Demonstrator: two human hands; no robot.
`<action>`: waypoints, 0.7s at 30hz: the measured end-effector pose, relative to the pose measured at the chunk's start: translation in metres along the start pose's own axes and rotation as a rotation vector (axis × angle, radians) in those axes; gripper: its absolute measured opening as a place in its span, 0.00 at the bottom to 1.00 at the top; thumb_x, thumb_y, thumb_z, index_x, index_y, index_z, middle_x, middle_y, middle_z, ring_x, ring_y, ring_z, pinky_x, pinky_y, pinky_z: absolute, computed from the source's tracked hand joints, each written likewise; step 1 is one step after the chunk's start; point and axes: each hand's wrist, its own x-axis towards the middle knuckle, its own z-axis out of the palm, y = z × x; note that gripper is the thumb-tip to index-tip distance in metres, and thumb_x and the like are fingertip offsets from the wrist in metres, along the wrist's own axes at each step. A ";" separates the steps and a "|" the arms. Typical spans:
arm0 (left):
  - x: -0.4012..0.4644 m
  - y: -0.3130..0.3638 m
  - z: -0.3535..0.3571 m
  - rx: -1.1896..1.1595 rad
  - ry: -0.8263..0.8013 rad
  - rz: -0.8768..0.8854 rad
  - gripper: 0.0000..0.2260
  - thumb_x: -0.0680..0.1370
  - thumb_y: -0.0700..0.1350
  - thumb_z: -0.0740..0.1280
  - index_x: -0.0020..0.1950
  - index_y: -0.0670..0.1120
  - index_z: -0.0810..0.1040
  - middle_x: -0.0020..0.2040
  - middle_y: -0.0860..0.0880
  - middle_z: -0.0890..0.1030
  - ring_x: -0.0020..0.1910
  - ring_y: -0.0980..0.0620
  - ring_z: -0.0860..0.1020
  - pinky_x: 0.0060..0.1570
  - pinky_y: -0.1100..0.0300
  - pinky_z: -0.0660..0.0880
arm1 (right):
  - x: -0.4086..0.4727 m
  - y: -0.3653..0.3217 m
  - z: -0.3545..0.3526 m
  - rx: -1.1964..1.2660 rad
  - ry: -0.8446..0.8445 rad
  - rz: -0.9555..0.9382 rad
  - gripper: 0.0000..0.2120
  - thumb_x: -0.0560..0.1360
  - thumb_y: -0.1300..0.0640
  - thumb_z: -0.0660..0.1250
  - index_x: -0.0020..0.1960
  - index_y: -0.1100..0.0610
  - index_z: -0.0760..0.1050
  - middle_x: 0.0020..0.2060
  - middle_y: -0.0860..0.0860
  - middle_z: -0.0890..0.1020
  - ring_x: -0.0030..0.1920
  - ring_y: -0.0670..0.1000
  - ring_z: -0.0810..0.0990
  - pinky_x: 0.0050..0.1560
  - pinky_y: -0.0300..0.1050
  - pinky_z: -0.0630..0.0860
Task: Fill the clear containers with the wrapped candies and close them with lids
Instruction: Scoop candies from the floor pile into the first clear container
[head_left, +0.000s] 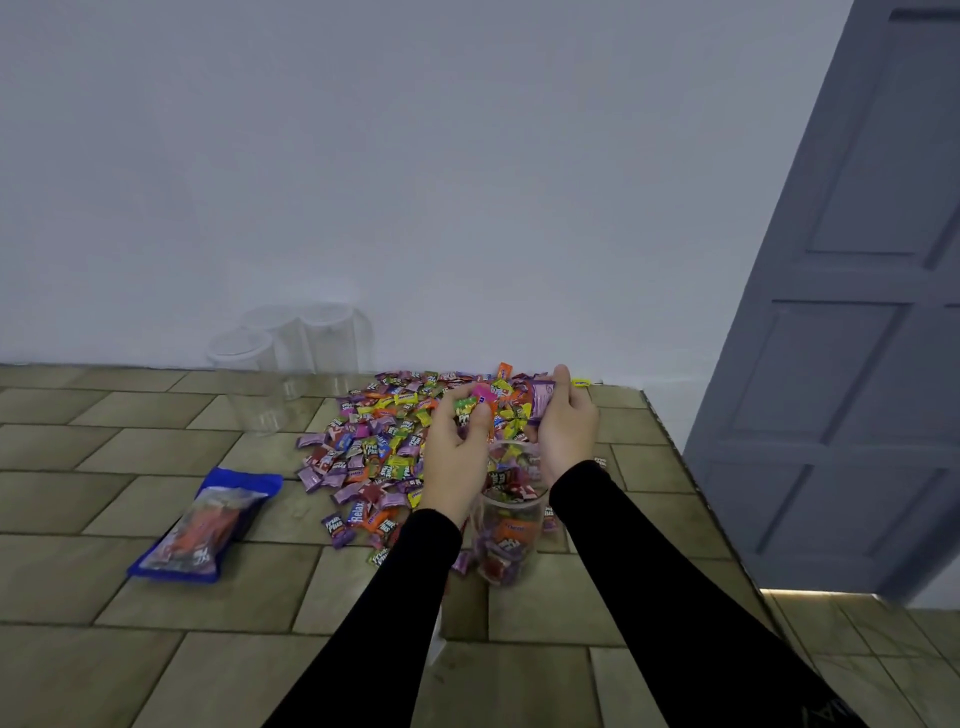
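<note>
**Both hands loaded with candies above a part-filled container**

Nearest on the tiled tabletop, toward its right edge, stands a clear container (506, 525), upright and open-topped, partly filled with wrapped candies. No lid shows near it. It sits just this side of the pile, probably so each handful has only a short way to travel.

Just above and beyond its rim, the left hand (457, 441) curls its fingers round a bunch of green and pink candies, and the right hand (563, 421) grips a purple-wrapped handful. Both are cupped inward over the mouth, which I judge is for dropping the sweets in.

Behind them the loose candy pile (379, 441) spreads toward the far edge. A blue packet (202, 525) lies flat to the left. At the far edge by the wall, several empty clear containers (291, 364) stand clustered, apparently awaiting their turn.
</note>
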 end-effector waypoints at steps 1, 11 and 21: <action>0.000 -0.001 0.000 -0.002 0.001 0.002 0.10 0.82 0.46 0.62 0.63 0.50 0.73 0.32 0.52 0.67 0.27 0.55 0.63 0.26 0.67 0.66 | 0.000 0.000 0.001 -0.011 -0.001 -0.006 0.23 0.81 0.44 0.56 0.40 0.62 0.71 0.31 0.59 0.70 0.31 0.57 0.68 0.34 0.49 0.68; -0.004 -0.002 0.005 -0.186 0.041 0.032 0.05 0.79 0.41 0.66 0.55 0.47 0.75 0.39 0.56 0.76 0.30 0.57 0.70 0.31 0.62 0.70 | -0.007 -0.007 -0.004 0.094 -0.042 0.039 0.17 0.82 0.47 0.56 0.44 0.59 0.71 0.34 0.59 0.68 0.29 0.53 0.65 0.20 0.34 0.68; -0.004 -0.007 0.004 -0.241 -0.015 0.012 0.07 0.79 0.42 0.67 0.41 0.44 0.76 0.38 0.46 0.77 0.38 0.49 0.75 0.43 0.53 0.73 | -0.012 -0.010 -0.004 0.116 -0.042 0.049 0.17 0.82 0.47 0.57 0.42 0.59 0.70 0.32 0.58 0.68 0.27 0.51 0.65 0.19 0.34 0.65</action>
